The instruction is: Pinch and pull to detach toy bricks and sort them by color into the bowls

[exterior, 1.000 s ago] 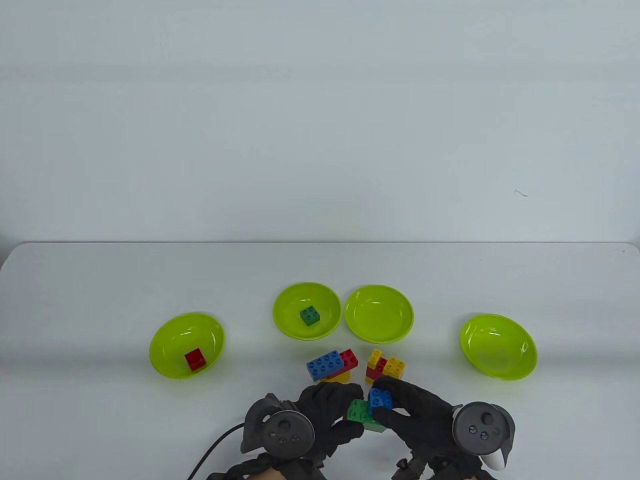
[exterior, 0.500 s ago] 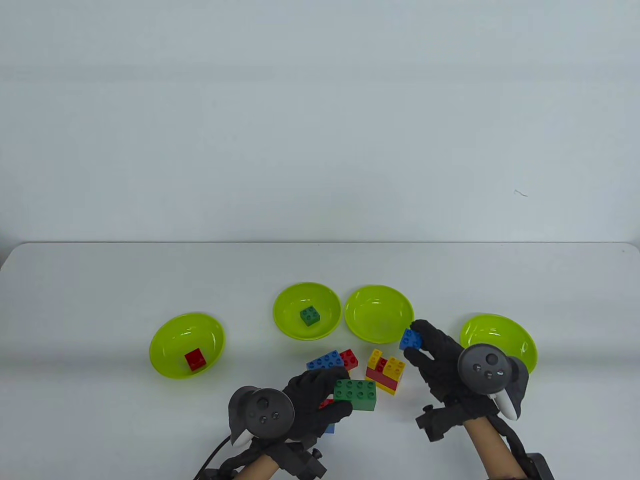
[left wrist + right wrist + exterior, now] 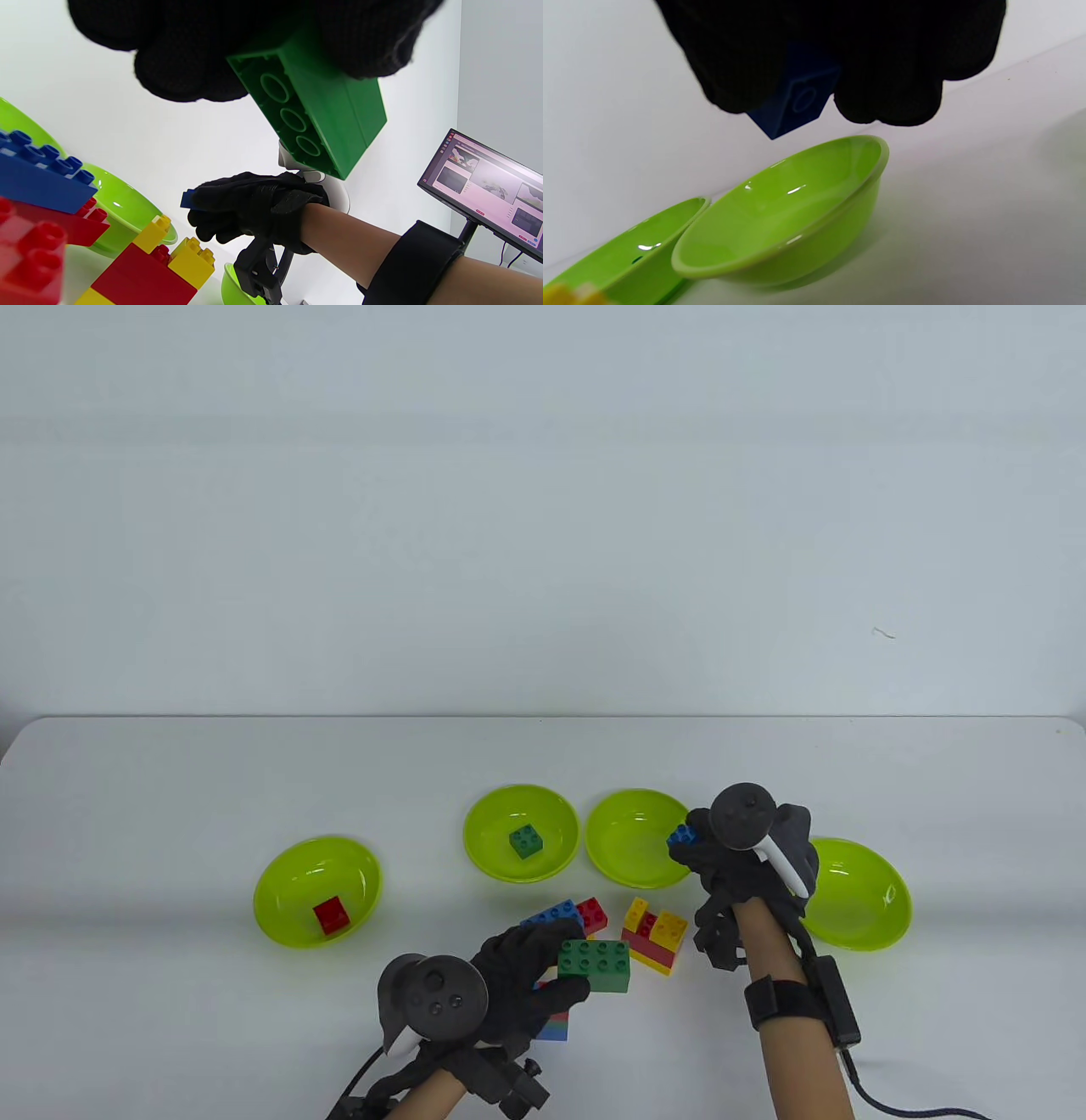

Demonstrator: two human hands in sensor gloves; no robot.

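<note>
The bowls (image 3: 780, 220) are glossy lime-green plastic with bright glints on their smooth insides. The green brick (image 3: 314, 114) and the small blue brick (image 3: 793, 103) are smooth, hard plastic with a soft sheen. Both the left hand (image 3: 526, 976) and the right hand (image 3: 738, 865) wear matt black knitted cloth gloves. The counter (image 3: 170, 780) looks smooth, pale and matt.

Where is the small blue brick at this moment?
In the table view, the small blue brick is pinched in the right hand, above the right rim of the empty bowl.
</note>
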